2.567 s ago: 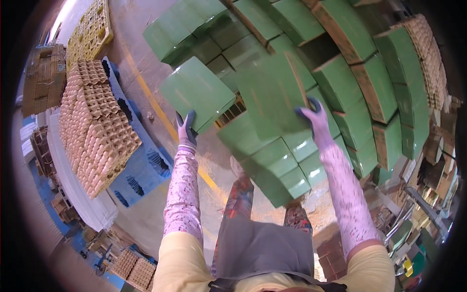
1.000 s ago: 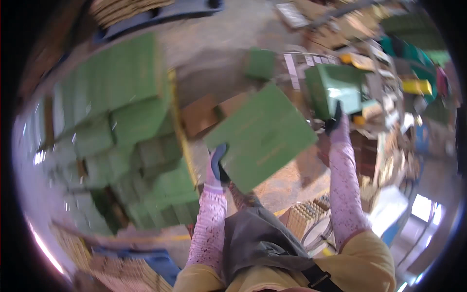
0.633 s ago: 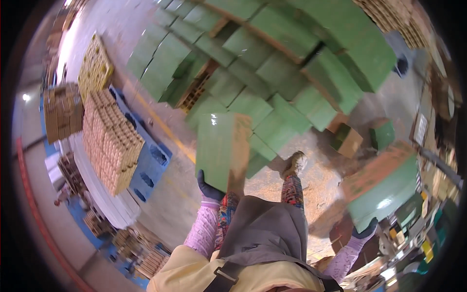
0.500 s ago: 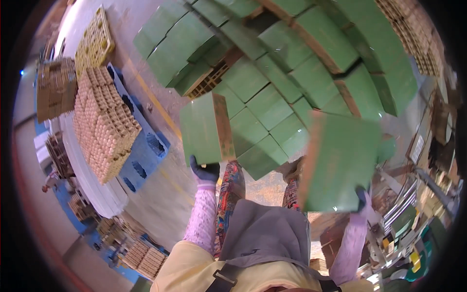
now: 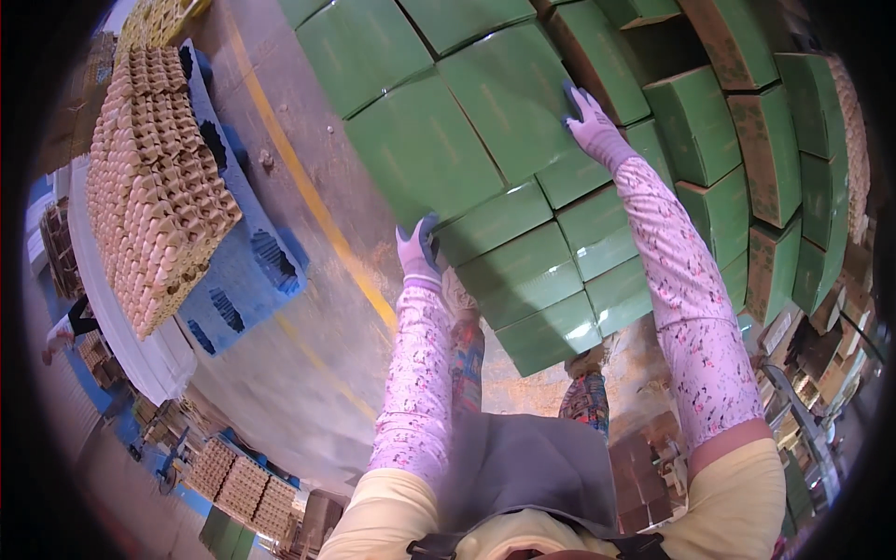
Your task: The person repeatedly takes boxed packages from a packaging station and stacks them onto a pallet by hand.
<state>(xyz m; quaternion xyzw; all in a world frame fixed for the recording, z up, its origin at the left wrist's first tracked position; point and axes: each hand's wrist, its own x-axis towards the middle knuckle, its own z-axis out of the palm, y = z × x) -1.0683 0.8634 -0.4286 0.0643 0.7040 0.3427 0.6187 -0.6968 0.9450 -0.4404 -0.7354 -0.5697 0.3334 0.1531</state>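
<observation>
Two large green cardboard boxes lie side by side on the stack in front of me: a left box (image 5: 420, 149) and a right box (image 5: 504, 93). At the near left corner of the left box is my left hand (image 5: 417, 246), in a grey-and-lilac glove, its thumb and fingers apart. My right hand (image 5: 594, 123), gloved alike, reaches over to the right edge of the right box with fingers spread against it. Neither hand is closed around a box. Smaller-looking green boxes (image 5: 523, 263) sit lower in the stack, nearer my legs.
More green boxes (image 5: 695, 121) with brown sides stand in rows to the right. On the left, a tall pile of egg trays (image 5: 154, 187) rests on a blue pallet (image 5: 247, 289). A yellow line (image 5: 313, 201) runs along the floor between pallet and boxes. Metal bars (image 5: 803, 411) lie at lower right.
Earlier, each hand held a raised green box, one left and one right. Now two boxes lie together on the stack, and both hands have moved forward and loosened. My view has shifted too.
</observation>
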